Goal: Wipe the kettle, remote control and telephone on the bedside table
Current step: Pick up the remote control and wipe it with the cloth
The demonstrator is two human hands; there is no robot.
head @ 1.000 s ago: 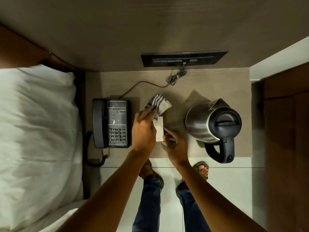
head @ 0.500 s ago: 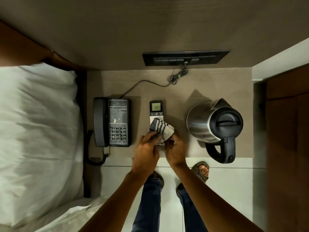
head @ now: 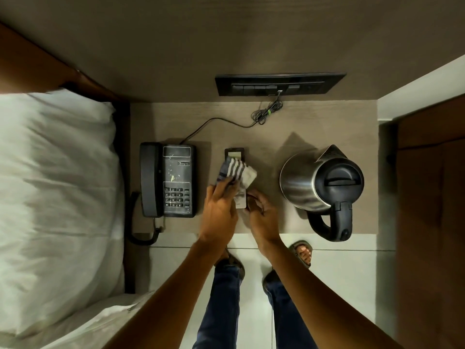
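Observation:
A white remote control [head: 234, 153] with a small screen lies mid-table between the telephone and the kettle. My left hand [head: 219, 215] presses a striped grey-and-white cloth [head: 236, 172] onto the remote's middle, hiding most of it. My right hand [head: 263, 217] pinches the remote's near end and steadies it. A black telephone [head: 173, 180] with light specks on its face sits at the left. The steel kettle [head: 322, 182] with black lid and handle stands at the right, untouched.
The bedside table [head: 264, 137] is brown, with a black cord [head: 226, 122] running to a wall socket panel [head: 279, 84]. A white pillow and bed [head: 55, 197] border the left. A wooden panel [head: 430, 197] stands at the right. My feet are on the tiled floor below.
The cloth went from the remote's far end down to its near end, and has now slid back up to the middle. My right hand stays at the near end.

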